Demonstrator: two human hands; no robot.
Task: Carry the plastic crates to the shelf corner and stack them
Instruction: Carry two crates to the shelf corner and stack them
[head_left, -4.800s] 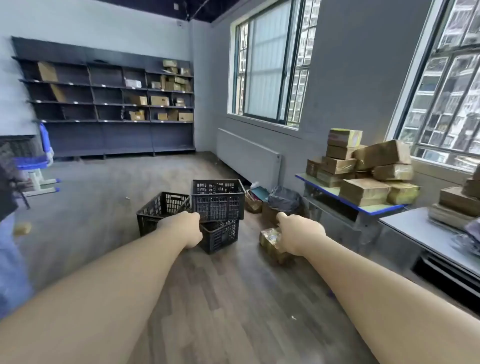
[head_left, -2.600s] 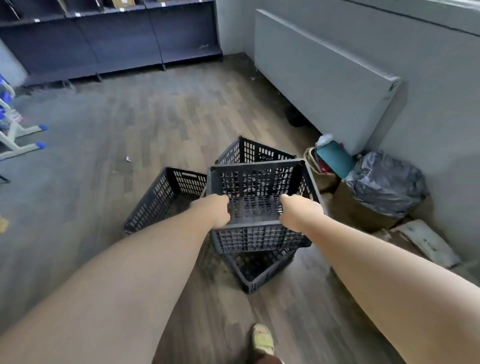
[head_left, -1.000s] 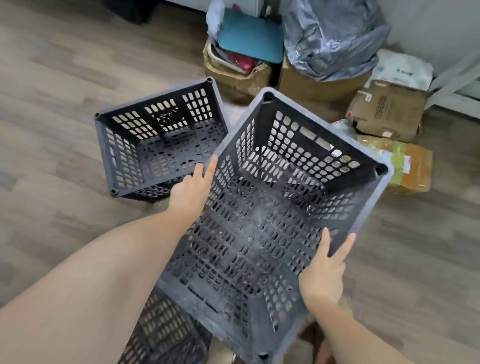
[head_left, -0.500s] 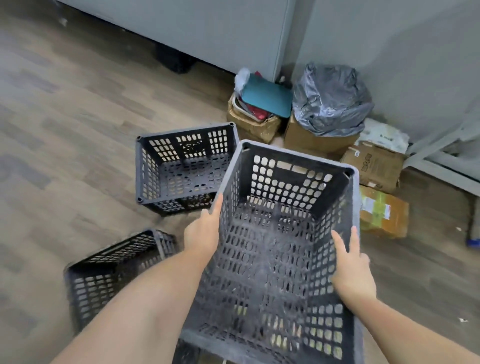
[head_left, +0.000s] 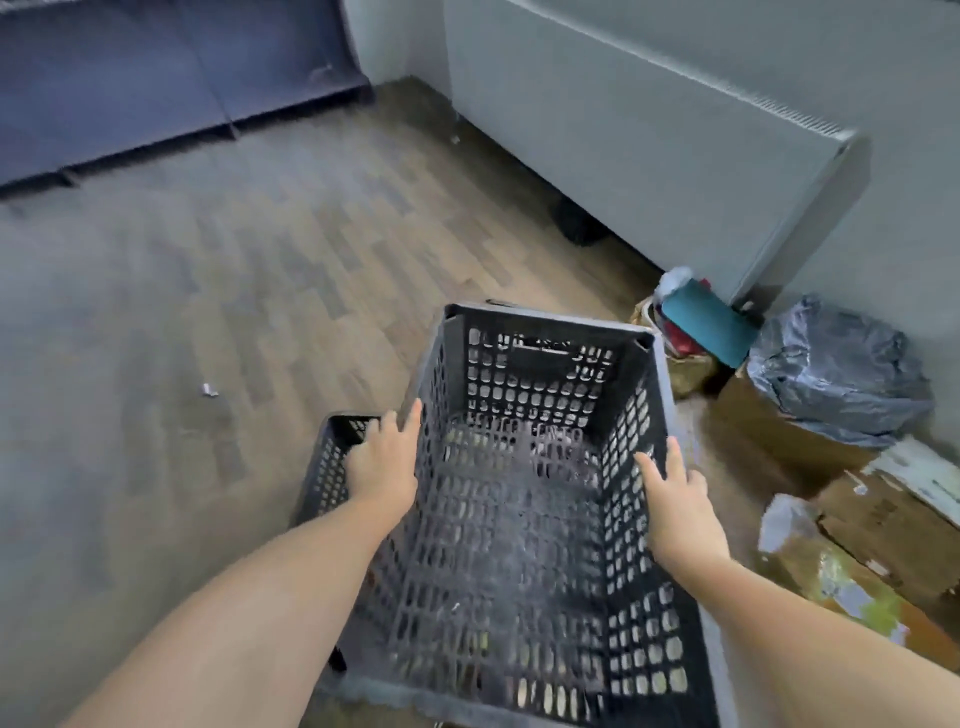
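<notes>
Between both hands — left (head_left: 382, 467), right (head_left: 675, 499) — black crate (head_left: 519, 519), flat-fingered grip on its walls.

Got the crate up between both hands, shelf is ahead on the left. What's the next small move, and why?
Probably turn left and step toward the shelf. Both hands, left hand and right hand, hold the crate by its side walls, off the floor. The shelf base lies far left across bare floor, while boxes and a bagged bin crowd the right.
</notes>
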